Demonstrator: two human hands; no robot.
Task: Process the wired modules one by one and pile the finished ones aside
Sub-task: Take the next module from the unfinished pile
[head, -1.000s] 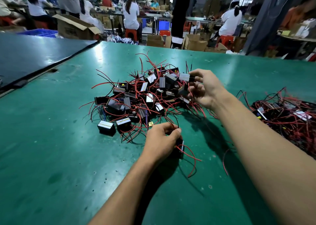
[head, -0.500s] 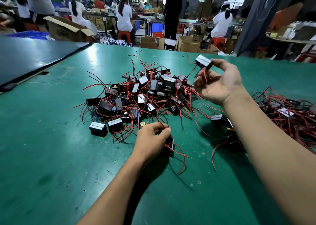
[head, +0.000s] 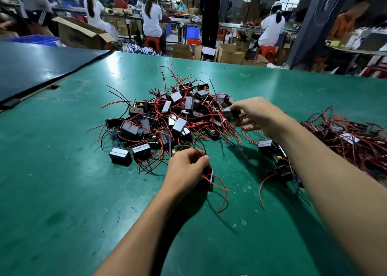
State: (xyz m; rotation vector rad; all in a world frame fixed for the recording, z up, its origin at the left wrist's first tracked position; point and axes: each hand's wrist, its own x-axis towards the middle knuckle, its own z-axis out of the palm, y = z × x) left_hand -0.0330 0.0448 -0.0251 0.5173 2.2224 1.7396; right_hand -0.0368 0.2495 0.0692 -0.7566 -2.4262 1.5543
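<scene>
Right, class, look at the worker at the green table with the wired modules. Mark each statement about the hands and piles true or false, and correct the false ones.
1. The left hand grips a black module trailing red wires. True.
2. The right hand is open and empty. False: it pinches another module at the right edge of the middle pile.
3. The wires in the middle pile are mostly blue. False: they are mostly red.
4. A second tangle of modules lies to the right of the right forearm. True.
</scene>
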